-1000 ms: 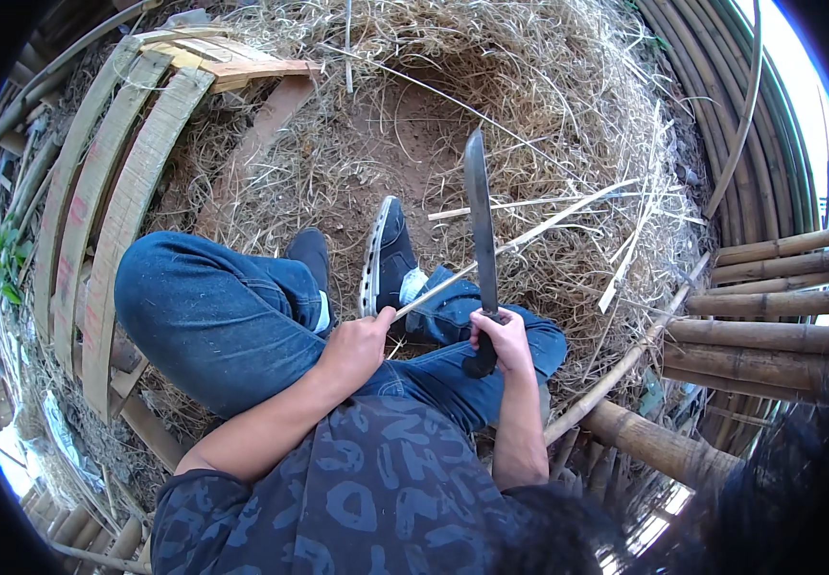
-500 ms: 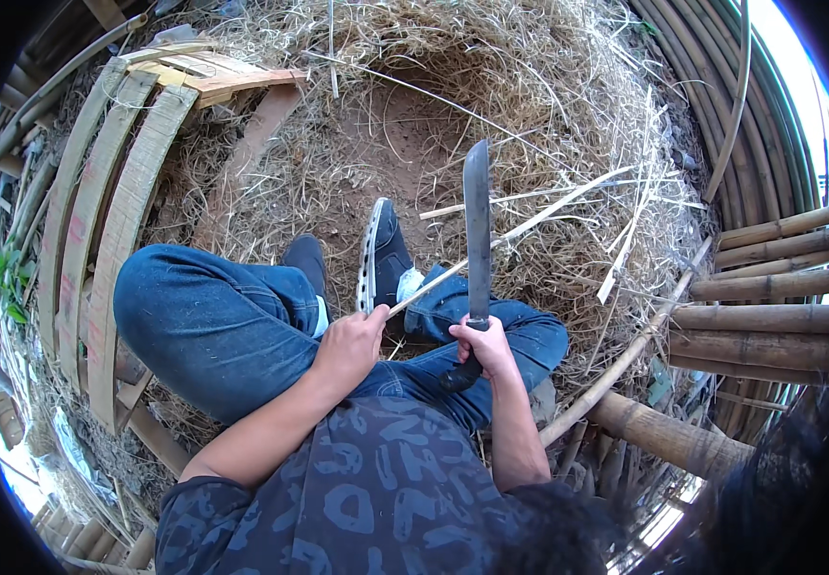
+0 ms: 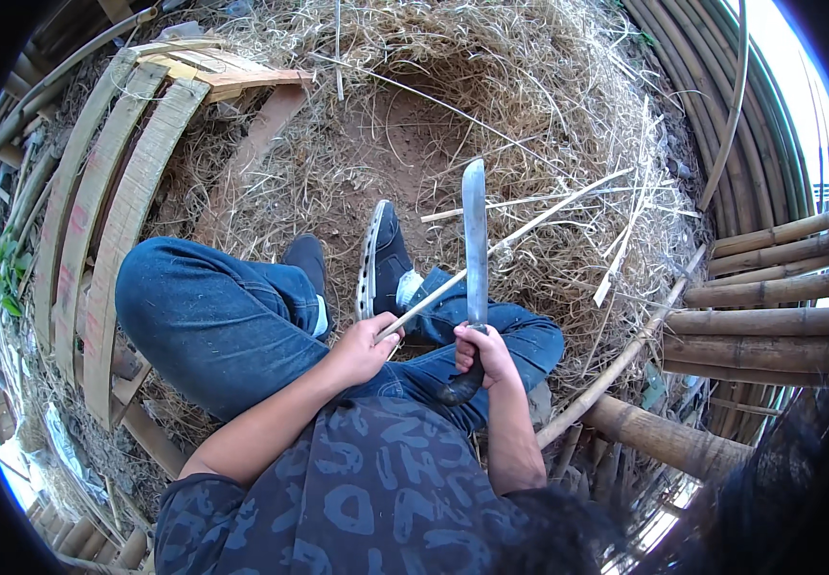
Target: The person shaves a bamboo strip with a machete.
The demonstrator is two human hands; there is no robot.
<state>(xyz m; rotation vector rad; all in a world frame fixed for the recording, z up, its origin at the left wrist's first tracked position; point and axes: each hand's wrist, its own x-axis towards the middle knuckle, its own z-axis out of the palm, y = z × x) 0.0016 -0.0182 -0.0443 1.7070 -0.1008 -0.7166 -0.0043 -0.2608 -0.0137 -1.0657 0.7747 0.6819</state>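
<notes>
Gripping a knife (image 3: 476, 225) is the R hand (image 3: 484, 356), w/ its fingers closed round the dark handle (image 3: 463, 386); the butt of the handle comes out below the fist. The blade points away from the person, nearly straight up in the view, w/ the tip above the straw (image 3: 539, 105).

The L hand (image 3: 362, 347) is also nearly closed, and it has hold of the near end of a thin pale strip (image 3: 558, 205) b/w thumb and fingers. The strip goes from this hand up to the R, long and almost straight, and passes behind the blade as seen from the head cam. Whether blade and strip touch, I cannot tell. Its far end is over the straw, near some other pale strips (image 3: 618, 251).

The person sits w/ legs folded, in blue jeans (image 3: 204, 321) and a dark shirt (image 3: 367, 470) w/ printed letters. Both hands are in front of the lap, apart from each other, the L one a bit higher in the view. Two dark shoes (image 3: 391, 257) are just beyond the L hand, one w/ a pale sole edge. On the L side stands a wooden frame w/ slats (image 3: 137, 192); on the R side are bamboo poles (image 3: 769, 322).
</notes>
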